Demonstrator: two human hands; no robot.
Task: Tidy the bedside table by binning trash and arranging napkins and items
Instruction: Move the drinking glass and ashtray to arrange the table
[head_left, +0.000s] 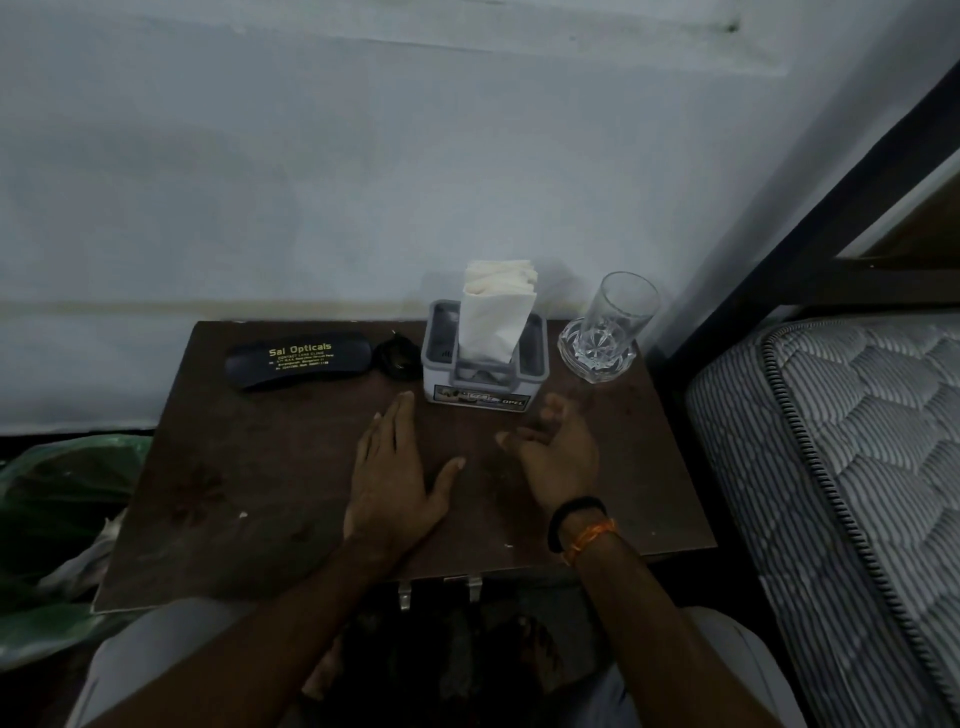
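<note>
Dark brown wooden bedside table (249, 493), top face seen from above. Along the far edge, left to right: a black oblong spectacle case (298, 359) printed "Sai Opticals"; just beside it a small black round object (397, 354), too dark to identify; a grey rectangular holder (483, 382) with white folded napkins (496, 312) standing upright in it; a clear glass tumbler (615, 317) on a clear cut-glass coaster (597, 358).

table (249, 467): dark brown
napkins (496, 312): white
spectacle case (298, 359): black, yellow lettering
holder (435, 358): grey
mattress (852, 441): grey-and-white stripes
bag (62, 488): green
</note>
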